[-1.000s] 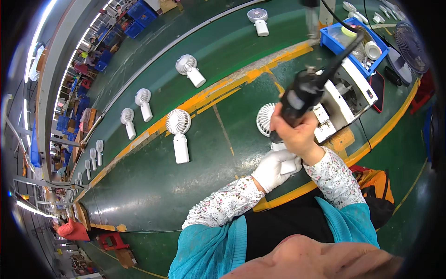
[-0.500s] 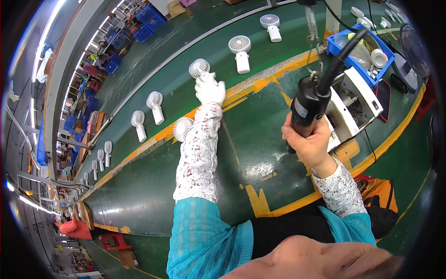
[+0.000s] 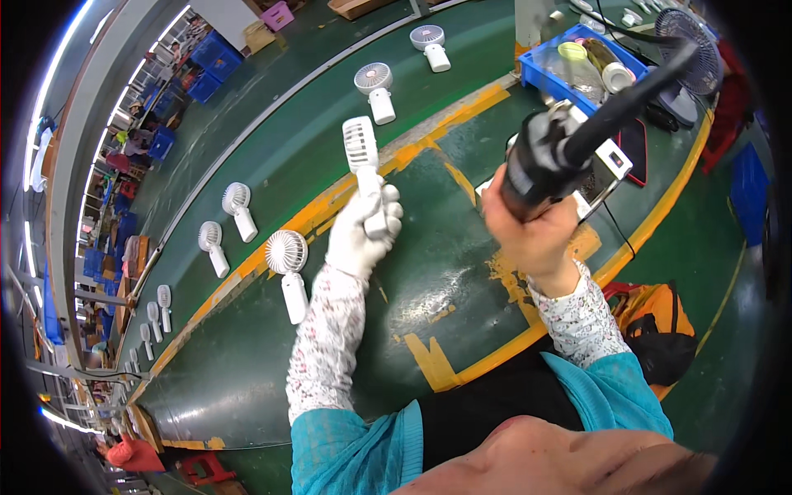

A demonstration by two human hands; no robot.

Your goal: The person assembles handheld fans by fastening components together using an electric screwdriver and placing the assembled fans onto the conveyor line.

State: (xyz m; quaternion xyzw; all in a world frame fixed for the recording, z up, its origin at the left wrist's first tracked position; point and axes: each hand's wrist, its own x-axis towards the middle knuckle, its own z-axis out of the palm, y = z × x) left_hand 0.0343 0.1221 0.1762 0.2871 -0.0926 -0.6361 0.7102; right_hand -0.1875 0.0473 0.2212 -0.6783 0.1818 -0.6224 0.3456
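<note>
My left hand [image 3: 360,227], in a white glove, is closed round the handle of a white handheld fan [image 3: 360,142]. The fan's slotted head points away from me, at the near edge of the green conveyor belt. My bare right hand [image 3: 532,235] grips a black electric screwdriver [image 3: 528,169] with a thick black cable; its lower tip is hidden behind the hand. On the dark green worktable, left of my left forearm, lies a second white fan [image 3: 294,297] with its round grille up. The screwdriver is apart from both fans.
More white fans [image 3: 374,78] lie spaced along the belt [image 3: 309,124]. A blue crate [image 3: 554,89] of parts stands far right, with a white box-shaped device [image 3: 612,161] in front and a dark desk fan [image 3: 693,62] beside it. A person in red [image 3: 132,454] is at lower left.
My left hand has picked the fan up off the belt and drawn it nearer, now tilted side-on. The view has shifted right, and the screwdriver remains in my right hand.
</note>
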